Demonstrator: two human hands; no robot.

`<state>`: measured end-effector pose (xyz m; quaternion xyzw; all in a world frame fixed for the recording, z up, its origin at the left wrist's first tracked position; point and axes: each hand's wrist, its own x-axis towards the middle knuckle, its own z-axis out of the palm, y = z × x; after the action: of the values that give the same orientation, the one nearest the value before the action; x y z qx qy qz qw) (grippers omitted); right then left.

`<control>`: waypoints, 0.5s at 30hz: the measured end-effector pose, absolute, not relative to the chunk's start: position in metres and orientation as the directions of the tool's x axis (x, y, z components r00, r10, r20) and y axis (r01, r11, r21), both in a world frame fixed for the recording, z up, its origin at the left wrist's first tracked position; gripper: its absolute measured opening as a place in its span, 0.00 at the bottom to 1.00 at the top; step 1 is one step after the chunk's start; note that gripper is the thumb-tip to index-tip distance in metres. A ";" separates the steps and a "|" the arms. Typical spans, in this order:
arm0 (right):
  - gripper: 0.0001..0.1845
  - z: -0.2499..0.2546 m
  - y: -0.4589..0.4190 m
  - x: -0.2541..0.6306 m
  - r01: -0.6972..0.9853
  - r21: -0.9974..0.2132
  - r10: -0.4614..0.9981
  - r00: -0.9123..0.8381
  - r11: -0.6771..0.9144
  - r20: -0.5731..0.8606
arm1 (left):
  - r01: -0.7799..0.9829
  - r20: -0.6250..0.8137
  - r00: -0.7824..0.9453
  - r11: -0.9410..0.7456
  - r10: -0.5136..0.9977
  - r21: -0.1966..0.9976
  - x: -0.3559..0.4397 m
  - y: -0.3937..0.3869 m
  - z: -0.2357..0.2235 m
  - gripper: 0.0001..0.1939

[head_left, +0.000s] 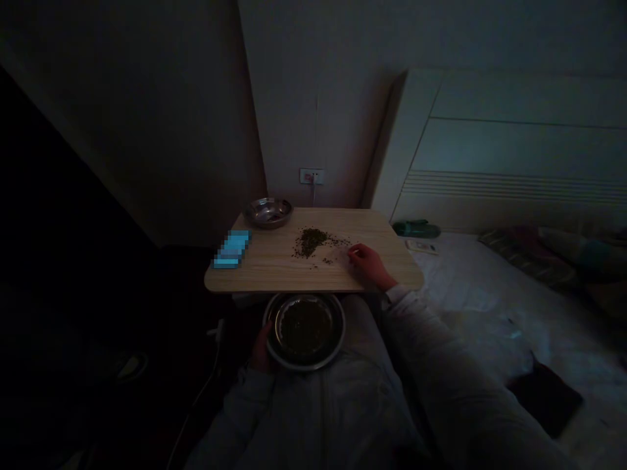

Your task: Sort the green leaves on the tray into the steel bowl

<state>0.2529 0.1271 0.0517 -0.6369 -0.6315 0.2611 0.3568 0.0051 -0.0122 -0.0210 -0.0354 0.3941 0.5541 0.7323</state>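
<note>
A metal bowl (304, 328) with dark small bits in it rests on my lap just below the front edge of a small wooden table (274, 267). My left hand (260, 350) grips the bowl's left rim. A pile of small dark seeds or beans (311, 240) lies on the table's middle, with loose ones scattered to its right. My right hand (368, 264) rests on the table beside those scattered bits, fingers curled together at the tips; whether they pinch anything is too dim to tell.
A second, smaller metal bowl (268, 211) stands at the table's back left. A lit phone (232, 249) lies near the left edge. A wall socket (311, 176) sits behind. A bed (490, 294) with headboard (509, 150), a remote and pillows lies to the right.
</note>
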 end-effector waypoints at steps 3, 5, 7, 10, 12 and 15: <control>0.08 0.051 0.132 0.248 0.679 -0.734 0.990 0.083 0.025 0.111 | -0.840 -0.614 0.059 0.371 0.787 0.396 0.004 -0.012 -0.028 0.14; 0.08 0.050 0.133 0.242 0.714 -0.700 0.989 0.088 0.023 0.123 | -0.833 -0.607 0.056 0.373 0.792 0.409 0.002 -0.011 -0.031 0.13; 0.08 0.050 0.133 0.236 0.743 -0.668 0.986 0.075 0.043 0.146 | -0.824 -0.596 0.066 0.381 0.801 0.420 0.001 -0.010 -0.033 0.12; 0.08 0.050 0.132 0.229 0.765 -0.637 0.986 0.020 0.093 0.168 | -0.816 -0.591 0.069 0.387 0.804 0.430 0.001 -0.010 -0.031 0.12; 0.08 0.050 0.131 0.225 0.767 -0.629 0.984 -0.017 0.126 0.175 | -0.817 -0.601 0.054 0.381 0.798 0.433 0.003 -0.010 -0.027 0.13; 0.08 0.050 0.128 0.219 0.767 -0.621 0.981 -0.055 0.159 0.184 | -0.819 -0.632 0.014 0.371 0.775 0.438 0.006 -0.011 -0.021 0.13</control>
<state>0.2193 0.1283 0.0502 -0.6219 -0.7028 0.1829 0.2928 0.0057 -0.0105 -0.0205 -0.0258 0.4235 0.5602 0.7115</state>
